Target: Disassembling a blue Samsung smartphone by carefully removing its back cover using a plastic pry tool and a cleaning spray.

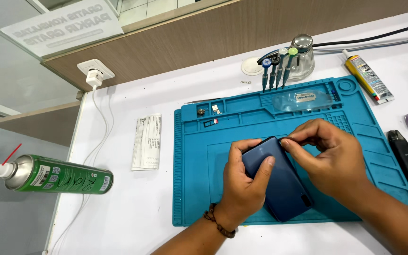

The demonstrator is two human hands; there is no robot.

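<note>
The left hand (244, 182) clamped the blue phone (279, 182) steady on the repair mat (190, 189); the right hand (329, 158) pinched its one-o'clock corner.

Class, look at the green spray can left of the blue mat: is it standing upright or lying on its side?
Lying on its side. The green spray can rests lengthwise on the white table, nozzle pointing left.

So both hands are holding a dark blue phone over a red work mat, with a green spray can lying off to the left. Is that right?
Not quite: the work mat is blue-green, not red, as the head view shows. The rest holds: the left hand and right hand hold the dark blue phone over it, and the green spray can lies to the left.
</note>
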